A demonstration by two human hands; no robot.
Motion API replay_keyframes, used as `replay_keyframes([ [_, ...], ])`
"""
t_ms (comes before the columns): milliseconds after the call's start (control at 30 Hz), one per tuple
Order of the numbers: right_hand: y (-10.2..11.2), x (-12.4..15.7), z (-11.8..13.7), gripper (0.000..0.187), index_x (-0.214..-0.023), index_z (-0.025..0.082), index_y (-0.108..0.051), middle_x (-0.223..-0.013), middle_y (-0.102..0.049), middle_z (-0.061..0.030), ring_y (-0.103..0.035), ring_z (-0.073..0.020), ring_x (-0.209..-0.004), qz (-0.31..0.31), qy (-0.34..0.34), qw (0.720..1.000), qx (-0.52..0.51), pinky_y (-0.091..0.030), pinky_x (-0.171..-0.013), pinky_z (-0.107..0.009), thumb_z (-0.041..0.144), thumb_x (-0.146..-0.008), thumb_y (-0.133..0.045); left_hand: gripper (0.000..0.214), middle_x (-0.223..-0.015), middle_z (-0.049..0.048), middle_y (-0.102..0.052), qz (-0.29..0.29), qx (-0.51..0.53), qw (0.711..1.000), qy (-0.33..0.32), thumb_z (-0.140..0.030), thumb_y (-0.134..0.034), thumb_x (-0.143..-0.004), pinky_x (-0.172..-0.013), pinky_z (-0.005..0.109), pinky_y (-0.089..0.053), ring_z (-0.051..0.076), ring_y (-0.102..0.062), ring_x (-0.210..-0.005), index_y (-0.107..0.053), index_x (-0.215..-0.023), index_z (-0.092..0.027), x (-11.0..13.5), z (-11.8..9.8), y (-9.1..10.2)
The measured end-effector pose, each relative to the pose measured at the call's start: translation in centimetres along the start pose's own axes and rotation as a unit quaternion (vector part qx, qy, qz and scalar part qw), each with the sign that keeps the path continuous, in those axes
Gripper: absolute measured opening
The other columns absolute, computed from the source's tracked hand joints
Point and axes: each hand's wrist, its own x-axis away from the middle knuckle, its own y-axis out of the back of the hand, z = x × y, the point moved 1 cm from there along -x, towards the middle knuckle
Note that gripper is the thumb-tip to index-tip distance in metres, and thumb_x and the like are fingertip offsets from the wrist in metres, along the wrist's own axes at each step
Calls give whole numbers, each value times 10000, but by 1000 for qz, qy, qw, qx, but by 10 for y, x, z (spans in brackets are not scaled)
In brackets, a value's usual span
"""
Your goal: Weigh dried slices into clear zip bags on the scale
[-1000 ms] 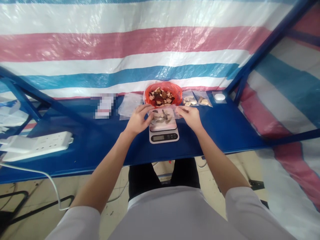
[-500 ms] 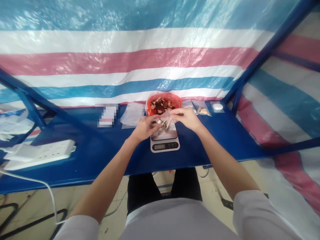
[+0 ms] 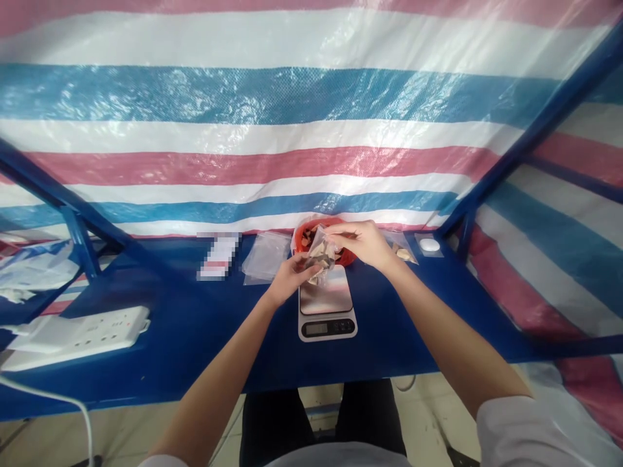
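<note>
A clear plastic bag with pale and brown dried slices in it is held tilted above the far end of a kitchen scale. My left hand is closed on the bag's lower left side. At the bag's upper right edge, the fingers of my right hand are pinched together. Behind the bag is a red basket of dark and reddish-brown dried pieces, partly covered by the bag and my right hand. The steel plate of the scale shows bare in its nearer part.
Flat clear bags lie left of the basket, beside a pixelated white item. To the right are a filled small bag and a white round object. A power strip sits at left. Blue frame bars and striped sheeting enclose the table.
The bag has been lifted off the scale plate and tilted more upright, both hands still holding it. The camera view has tilted upward, so the table appears lower.
</note>
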Motion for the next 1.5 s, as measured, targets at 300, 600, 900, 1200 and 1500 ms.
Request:
replay_keyframes([
  [300, 2, -18, -16, 210, -1006, 265, -838, -1077, -815, -33, -765, -250, -1009, -68, 1, 996, -63, -620, -935, -396, 372, -841, -765, 551, -931, 21, -782, -67, 266, 961, 43, -270, -960, -624, -719, 302, -580, 186, -743, -807, -596, -1032, -206, -18, -12, -19],
  [600, -3, -14, -59, 313, -977, 249, -815, -1060, -809, -35, -758, -236, -1002, -108, -71, 976, -174, -624, -939, -392, 474, -759, -829, 453, -905, 30, -749, -96, 21, 995, 26, -345, -915, -644, -704, 284, -570, 185, -719, -813, -658, -982, -187, -34, -34, 1],
  [900, -26, -22, -83, 529, -1058, 224, -746, -954, -807, -60, -780, -263, -914, -151, -190, 928, -281, -648, -794, -392, 588, -686, -839, 273, -799, 13, -746, -14, -348, 937, 4, -281, -726, -731, -665, 277, -499, 178, -675, -726, -719, -993, -203, -61, -81, 27],
  [1200, -28, -24, -98, 476, -1083, 193, -748, -960, -810, -64, -769, -246, -919, -120, -207, 942, -234, -625, -855, -387, 485, -712, -807, 207, -724, -11, -730, 170, -496, 851, -35, -253, -625, -761, -617, 262, -385, 161, -602, -626, -761, -918, -246, -96, -116, 32],
  [1500, -26, -21, -98, 343, -953, 208, -759, -767, -773, -32, -720, -201, -680, -83, -218, 948, -216, -589, -639, -328, 454, -715, -779, 194, -571, -24, -621, 203, -558, 805, -4, -154, -662, -722, -619, 301, -303, 157, -512, -515, -772, -841, -262, -111, -132, 21],
])
